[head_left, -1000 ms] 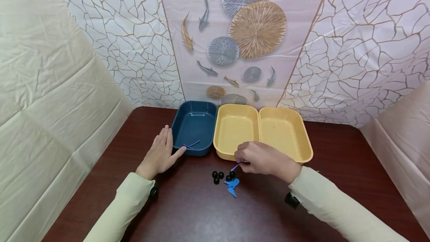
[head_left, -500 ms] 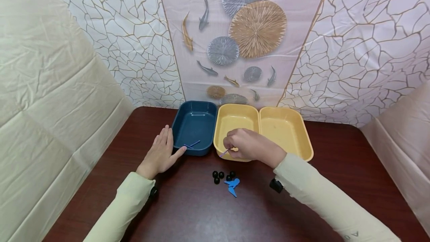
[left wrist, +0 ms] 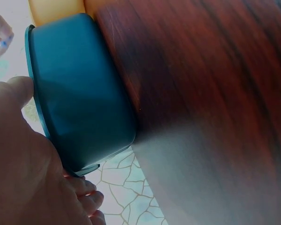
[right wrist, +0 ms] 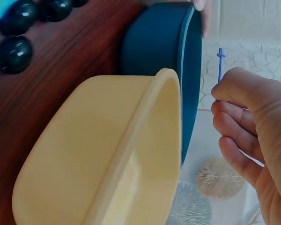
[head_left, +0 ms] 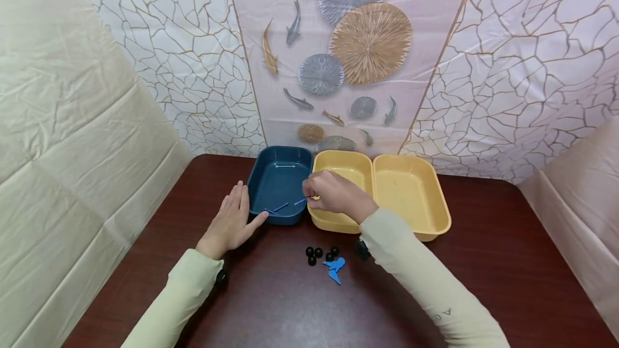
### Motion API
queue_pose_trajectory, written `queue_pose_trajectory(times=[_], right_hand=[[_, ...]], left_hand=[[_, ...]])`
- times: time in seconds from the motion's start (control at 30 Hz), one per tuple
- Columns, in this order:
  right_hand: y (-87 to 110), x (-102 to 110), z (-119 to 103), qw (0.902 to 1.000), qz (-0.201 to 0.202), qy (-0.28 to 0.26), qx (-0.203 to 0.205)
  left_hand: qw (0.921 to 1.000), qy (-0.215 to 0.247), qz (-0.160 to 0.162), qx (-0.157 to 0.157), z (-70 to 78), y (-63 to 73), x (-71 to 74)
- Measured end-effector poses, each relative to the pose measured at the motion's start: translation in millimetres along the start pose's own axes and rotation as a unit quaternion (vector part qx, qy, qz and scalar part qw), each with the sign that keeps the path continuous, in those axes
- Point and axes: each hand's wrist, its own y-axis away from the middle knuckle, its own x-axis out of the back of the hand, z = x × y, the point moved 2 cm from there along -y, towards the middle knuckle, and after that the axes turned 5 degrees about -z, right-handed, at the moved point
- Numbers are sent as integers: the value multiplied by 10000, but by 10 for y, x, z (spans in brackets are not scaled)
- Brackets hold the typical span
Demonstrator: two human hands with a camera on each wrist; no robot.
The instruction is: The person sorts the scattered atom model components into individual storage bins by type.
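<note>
My right hand pinches a thin purple-blue plastic stick between thumb and forefinger, above the seam between the dark blue tray and the middle yellow tray. The stick has a small collar near its free end, which points left over the blue tray. Straight-fingered, my left hand rests along the blue tray's left side, its thumb on the near rim. Inside that tray, thin purple-blue sticks lie at the near end. A pale thin piece shows at the far end.
Several shiny black balls lie on the dark wood table in front of the trays. Beside them are flat bright-blue pieces. A second yellow tray stands at the right of the row. Patterned cloth hangs behind.
My right hand has carried the stick left and away from me, from above the black balls to the blue tray's right edge. My left hand has stayed put.
</note>
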Motion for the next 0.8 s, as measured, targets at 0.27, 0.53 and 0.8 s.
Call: queue_pose_trajectory(times=[0.27,0.53,0.8], right_hand=[[-371,-148,87,9987,68,-207,-462],[-616,-432,137,9961,-7,-503,-725],[-662,-470,145,9955,-204,-407,-831]], left_hand=[[9999,-26,-100,131,-49,15,11],[10000,-25,-22,-9,-21,7,-10],[10000,-53,-17,-15,-12,-7,-14]])
